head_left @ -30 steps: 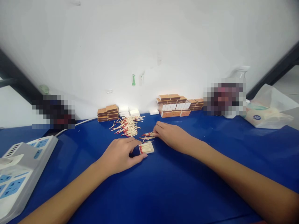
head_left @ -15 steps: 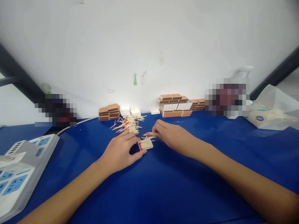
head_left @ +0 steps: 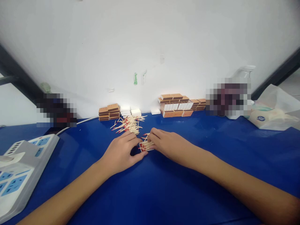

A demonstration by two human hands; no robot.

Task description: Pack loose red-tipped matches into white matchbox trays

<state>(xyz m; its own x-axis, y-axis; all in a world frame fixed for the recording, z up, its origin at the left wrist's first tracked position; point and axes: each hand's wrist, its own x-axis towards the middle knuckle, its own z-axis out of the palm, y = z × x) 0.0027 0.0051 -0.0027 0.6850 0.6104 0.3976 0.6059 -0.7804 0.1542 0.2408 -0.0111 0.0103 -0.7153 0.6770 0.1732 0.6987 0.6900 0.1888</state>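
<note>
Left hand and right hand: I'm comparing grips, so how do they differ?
The left hand spreads its thumb and fingers around the tray; the right hand bunches its fingers together on matches. The left hand is at the tray's left end, the right hand over its right end. Both are bare.

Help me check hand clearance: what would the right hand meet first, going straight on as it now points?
Probably the matches in the white tray, right at the fingertips of the right hand, then the left hand beyond. Fingertip height is hard to judge.
</note>
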